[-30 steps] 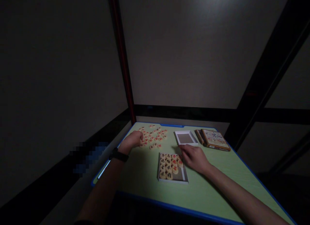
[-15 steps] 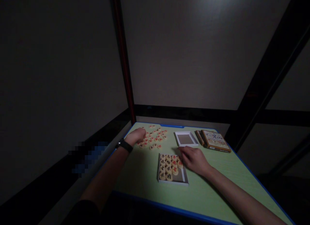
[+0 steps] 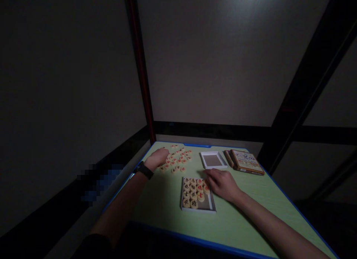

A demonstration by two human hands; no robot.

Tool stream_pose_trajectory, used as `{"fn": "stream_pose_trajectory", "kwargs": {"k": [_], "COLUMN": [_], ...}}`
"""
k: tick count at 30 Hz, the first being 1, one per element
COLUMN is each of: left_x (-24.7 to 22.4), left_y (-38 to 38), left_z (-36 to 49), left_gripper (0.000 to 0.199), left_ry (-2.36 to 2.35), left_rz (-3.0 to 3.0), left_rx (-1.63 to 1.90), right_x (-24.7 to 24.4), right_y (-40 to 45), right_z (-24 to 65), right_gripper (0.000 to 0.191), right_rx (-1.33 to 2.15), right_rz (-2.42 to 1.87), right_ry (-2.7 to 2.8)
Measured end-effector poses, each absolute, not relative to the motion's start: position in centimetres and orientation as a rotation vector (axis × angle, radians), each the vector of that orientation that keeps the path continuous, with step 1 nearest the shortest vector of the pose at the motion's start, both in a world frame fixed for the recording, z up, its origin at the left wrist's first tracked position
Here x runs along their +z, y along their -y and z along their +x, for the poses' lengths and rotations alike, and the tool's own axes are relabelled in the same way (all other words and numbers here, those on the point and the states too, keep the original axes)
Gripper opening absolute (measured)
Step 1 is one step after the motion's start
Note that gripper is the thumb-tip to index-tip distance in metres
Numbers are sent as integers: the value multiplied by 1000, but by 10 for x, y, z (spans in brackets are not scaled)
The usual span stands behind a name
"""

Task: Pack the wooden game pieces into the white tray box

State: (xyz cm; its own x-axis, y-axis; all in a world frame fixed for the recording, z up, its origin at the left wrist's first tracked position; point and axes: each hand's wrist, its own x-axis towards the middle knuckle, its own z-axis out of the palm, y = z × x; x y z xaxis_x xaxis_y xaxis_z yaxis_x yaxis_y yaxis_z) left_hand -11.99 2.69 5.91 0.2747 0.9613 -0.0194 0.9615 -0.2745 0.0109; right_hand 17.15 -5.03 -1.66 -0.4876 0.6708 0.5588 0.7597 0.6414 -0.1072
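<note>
Over the left side of a scatter of xiangqi pieces (image 3: 178, 161), my left hand (image 3: 157, 158) is closed, its fingertips tucked out of sight; I cannot make out what is in them. My right hand (image 3: 223, 184) lies with curled fingers at the upper right corner of a shallow white box (image 3: 205, 211), and its fingertips cover that corner. Whether these fingers grip the box or a piece is hidden. Rows of round xiangqi pieces with black characters (image 3: 193, 194) fill the box's left side, and some with red characters (image 3: 200, 196) stand beside them.
A second white box tray (image 3: 213, 160) with a bare bottom stands behind my right hand. Right of it lie printed cardboard boxes (image 3: 247, 161), partly overlapping. The green table (image 3: 161, 210) has a blue rim, with walls at its far side and left. Lighting is dim.
My left hand has shifted very slightly among the scattered pieces. My right hand stays at the box corner, and the boxed pieces look the same. The whole view has drifted a little.
</note>
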Motion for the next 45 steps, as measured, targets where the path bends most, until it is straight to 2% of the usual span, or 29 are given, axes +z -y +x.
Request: {"fn": "stream_pose_trajectory", "kwargs": {"k": [3, 5, 7, 10, 16, 22, 26, 29, 33, 45], "left_x": [60, 56, 48, 38, 34, 22, 20, 20, 13, 3], "left_y": [-22, -14, -4, 11, 24, 23, 19, 12, 4, 11], "left_z": [-105, -86, -63, -30, -7, -12, -21, -28, -31, -28], "left_gripper": [17, 14, 19, 24, 18, 20, 28, 25, 16, 17], "left_ry": [-1790, -1577, -1338, -1188, -1293, -1296, -1082, -949, -1010, -1161], "left_rz": [2509, 2449, 2268, 2042, 1988, 2061, 1934, 1874, 1856, 1970], "left_rx": [131, 447, 706, 873, 876, 874, 852, 976, 1086, 1035], "right_x": [-17, -16, -15, -13, -16, -16, 6, 31, 49, 29], "right_y": [50, 52, 54, 57, 55, 56, 64, 76, 92, 98], "right_z": [170, 167, 163, 159, 160, 159, 162, 166, 167, 152], "right_gripper": [28, 28, 28, 34, 27, 25, 20, 10, 16, 11], "right_rx": [-200, -184, -145, -110, -187, -84, 47, 218, 306, 182], "right_rz": [-1068, -1010, -954, -896, -904, -970, -1150, -1239, -1271, -1516], "right_ry": [2215, 2147, 2096, 2060, 2035, 2076, 2145, 2212, 2353, 2586]}}
